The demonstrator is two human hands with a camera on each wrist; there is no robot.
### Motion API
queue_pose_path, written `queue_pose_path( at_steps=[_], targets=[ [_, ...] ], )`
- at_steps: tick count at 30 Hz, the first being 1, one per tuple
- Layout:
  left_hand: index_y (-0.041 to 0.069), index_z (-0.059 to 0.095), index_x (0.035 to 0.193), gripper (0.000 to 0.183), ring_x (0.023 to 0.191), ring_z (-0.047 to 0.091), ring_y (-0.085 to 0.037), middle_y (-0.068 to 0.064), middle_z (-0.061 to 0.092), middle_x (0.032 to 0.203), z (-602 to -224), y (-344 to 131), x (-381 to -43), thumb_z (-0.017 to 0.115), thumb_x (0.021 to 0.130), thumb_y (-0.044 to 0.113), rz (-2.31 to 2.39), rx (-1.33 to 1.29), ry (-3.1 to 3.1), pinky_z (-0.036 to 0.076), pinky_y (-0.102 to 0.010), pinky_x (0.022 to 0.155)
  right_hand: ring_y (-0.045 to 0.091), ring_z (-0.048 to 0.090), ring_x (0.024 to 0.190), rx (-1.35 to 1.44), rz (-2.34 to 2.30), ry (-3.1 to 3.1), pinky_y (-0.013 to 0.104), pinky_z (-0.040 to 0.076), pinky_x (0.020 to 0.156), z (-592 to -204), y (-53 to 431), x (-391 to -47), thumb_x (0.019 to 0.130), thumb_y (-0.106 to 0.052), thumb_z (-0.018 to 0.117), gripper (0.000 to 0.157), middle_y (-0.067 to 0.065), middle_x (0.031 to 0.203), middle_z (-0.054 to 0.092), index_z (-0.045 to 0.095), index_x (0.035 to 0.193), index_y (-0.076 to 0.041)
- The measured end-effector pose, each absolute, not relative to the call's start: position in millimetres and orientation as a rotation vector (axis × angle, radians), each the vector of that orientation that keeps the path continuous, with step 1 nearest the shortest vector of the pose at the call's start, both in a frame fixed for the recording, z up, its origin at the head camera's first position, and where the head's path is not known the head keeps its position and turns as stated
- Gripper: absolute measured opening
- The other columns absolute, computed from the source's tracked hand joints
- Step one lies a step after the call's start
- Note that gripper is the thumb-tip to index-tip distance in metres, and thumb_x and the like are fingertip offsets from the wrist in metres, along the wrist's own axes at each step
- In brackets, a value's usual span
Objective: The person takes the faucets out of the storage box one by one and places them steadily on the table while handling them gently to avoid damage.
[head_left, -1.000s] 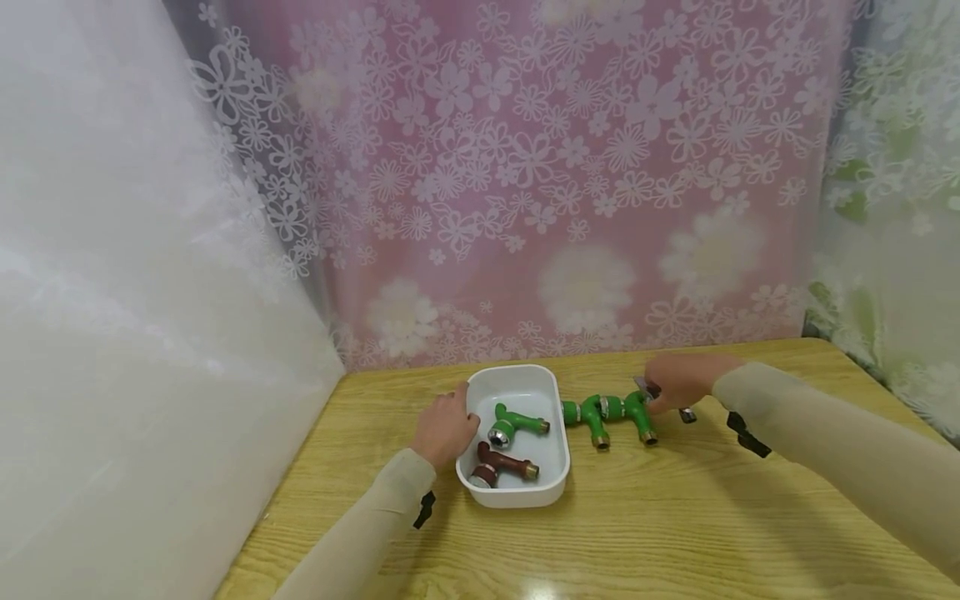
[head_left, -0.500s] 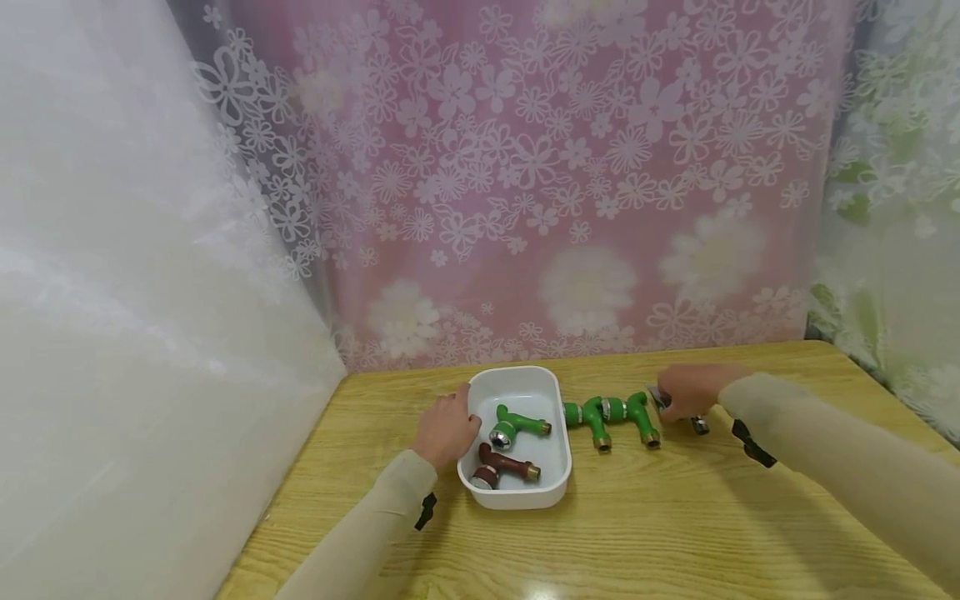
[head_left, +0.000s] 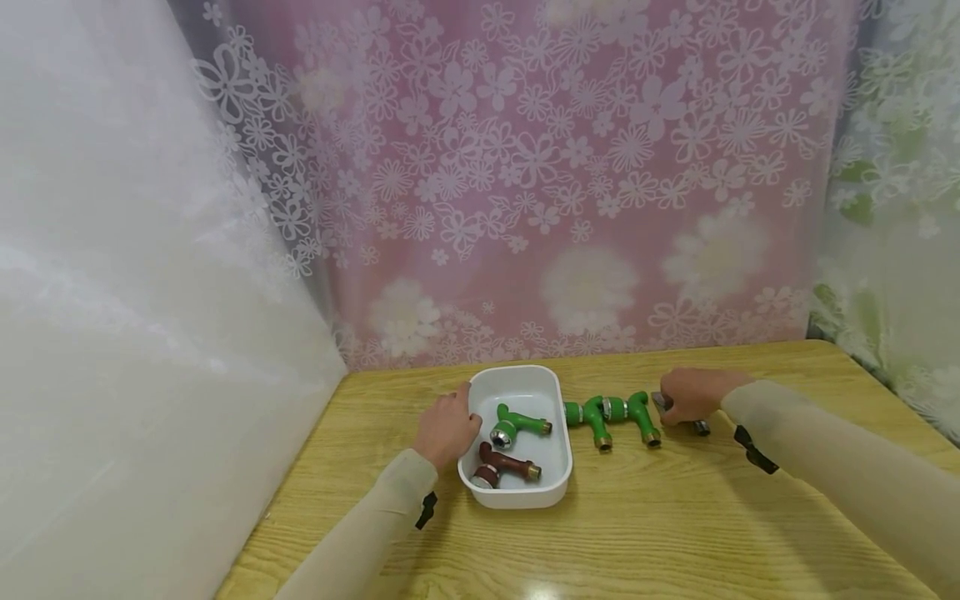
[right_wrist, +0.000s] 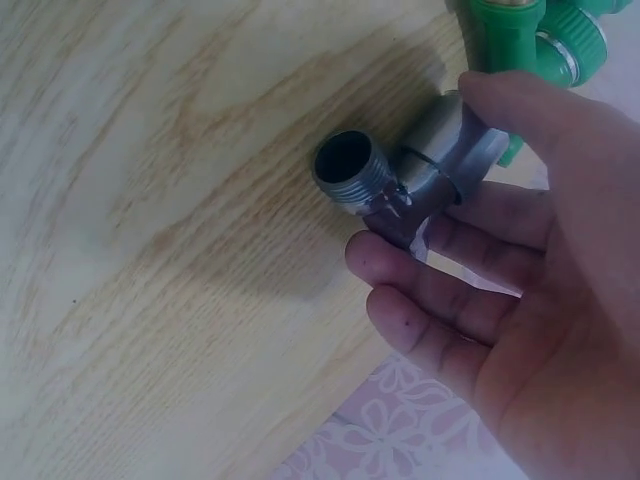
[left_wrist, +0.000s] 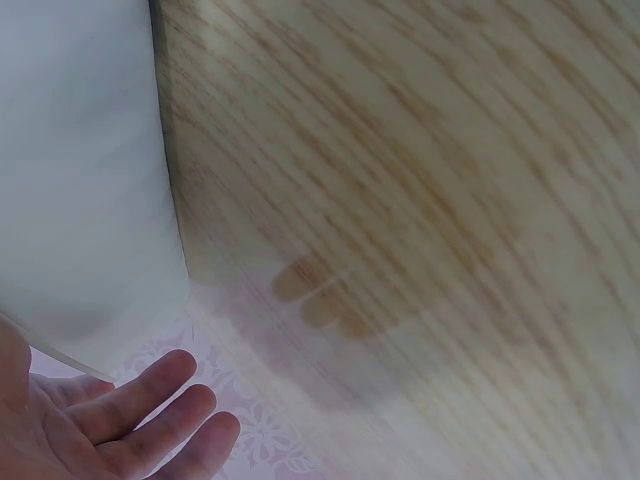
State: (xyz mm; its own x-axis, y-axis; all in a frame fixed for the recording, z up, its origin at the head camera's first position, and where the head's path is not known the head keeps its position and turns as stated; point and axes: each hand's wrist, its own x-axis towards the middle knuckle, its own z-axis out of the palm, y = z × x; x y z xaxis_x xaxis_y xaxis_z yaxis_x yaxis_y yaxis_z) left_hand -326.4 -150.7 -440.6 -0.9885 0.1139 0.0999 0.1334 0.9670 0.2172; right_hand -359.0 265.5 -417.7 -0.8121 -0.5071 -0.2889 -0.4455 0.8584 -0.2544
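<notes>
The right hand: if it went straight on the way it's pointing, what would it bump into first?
Probably the nearest green tap; the silver fitting in the right hand would likely touch it, though depth is hard to judge.

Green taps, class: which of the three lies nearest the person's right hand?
The rightmost green tap on the table; another green tap lies between it and the white tub, the third sits inside.
</notes>
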Motion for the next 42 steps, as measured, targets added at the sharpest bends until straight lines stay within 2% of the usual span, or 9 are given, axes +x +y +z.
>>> queue_pose_path(
  at_steps=[7, 9, 13, 15, 23, 31, 42],
  targets=[
    [0.009, 0.04, 0.151, 0.059, 0.106, 0.067, -0.028, -0.015, 0.066, 0.127, -441, -152, -327, 0.055, 0.097, 0.028, -0.35, -0.202, -3.023, 0.057, -0.045, 0.082, 0.007, 0.024, 0.046, -0.749, -0.295, 2.69, 0.026, 0.025, 0.049, -415, 268, -355, 0.093, -0.022, 0.069, 0.041, -0.01, 0.051, 0.029, 0.046, 0.058, -0.022],
    [0.009, 0.041, 0.15, 0.059, 0.105, 0.067, -0.029, -0.015, 0.066, 0.126, -441, -153, -327, 0.055, 0.097, 0.028, -0.346, -0.211, -3.016, 0.057, -0.045, 0.081, 0.007, 0.028, 0.048, -0.765, -0.291, 2.687, 0.026, 0.028, 0.05, -414, 269, -354, 0.092, -0.02, 0.071, 0.035, -0.01, 0.054, 0.035, 0.054, 0.062, -0.021],
    [0.009, 0.041, 0.15, 0.058, 0.108, 0.067, -0.03, -0.015, 0.066, 0.126, -442, -153, -328, 0.054, 0.097, 0.029, -0.329, -0.213, -3.014, 0.057, -0.046, 0.082, 0.009, 0.043, 0.06, -0.806, -0.257, 2.695, 0.029, 0.036, 0.056, -414, 272, -352, 0.089, -0.016, 0.075, 0.009, -0.007, 0.073, 0.055, 0.069, 0.083, -0.016],
    [0.009, 0.041, 0.15, 0.059, 0.109, 0.066, -0.031, -0.016, 0.066, 0.127, -442, -153, -328, 0.055, 0.097, 0.029, -0.336, -0.208, -3.02, 0.057, -0.047, 0.083, 0.01, 0.047, 0.065, -0.831, -0.244, 2.706, 0.03, 0.037, 0.058, -415, 274, -351, 0.088, -0.015, 0.076, 0.005, -0.006, 0.08, 0.06, 0.071, 0.09, -0.015],
    [0.009, 0.04, 0.151, 0.059, 0.107, 0.066, -0.03, -0.016, 0.066, 0.127, -441, -151, -328, 0.054, 0.097, 0.029, -0.363, -0.21, -3.021, 0.056, -0.047, 0.082, 0.008, 0.044, 0.065, -0.903, -0.213, 2.755, 0.028, 0.035, 0.058, -424, 278, -354, 0.09, -0.016, 0.075, 0.006, -0.007, 0.08, 0.058, 0.07, 0.087, -0.018],
    [0.009, 0.039, 0.152, 0.06, 0.114, 0.065, -0.031, -0.016, 0.065, 0.13, -444, -153, -329, 0.054, 0.097, 0.029, -0.368, -0.206, -3.025, 0.056, -0.048, 0.088, 0.009, 0.048, 0.071, -0.918, -0.175, 2.781, 0.03, 0.039, 0.061, -423, 275, -352, 0.09, -0.015, 0.074, 0.004, -0.005, 0.088, 0.061, 0.072, 0.093, -0.015],
    [0.009, 0.038, 0.153, 0.061, 0.112, 0.066, -0.03, -0.015, 0.065, 0.13, -443, -152, -329, 0.053, 0.097, 0.029, -0.343, -0.216, -3.02, 0.056, -0.047, 0.087, 0.01, 0.046, 0.069, -0.917, -0.17, 2.794, 0.031, 0.036, 0.061, -427, 275, -355, 0.091, -0.017, 0.072, 0.002, -0.007, 0.083, 0.059, 0.07, 0.091, -0.016]
  ],
)
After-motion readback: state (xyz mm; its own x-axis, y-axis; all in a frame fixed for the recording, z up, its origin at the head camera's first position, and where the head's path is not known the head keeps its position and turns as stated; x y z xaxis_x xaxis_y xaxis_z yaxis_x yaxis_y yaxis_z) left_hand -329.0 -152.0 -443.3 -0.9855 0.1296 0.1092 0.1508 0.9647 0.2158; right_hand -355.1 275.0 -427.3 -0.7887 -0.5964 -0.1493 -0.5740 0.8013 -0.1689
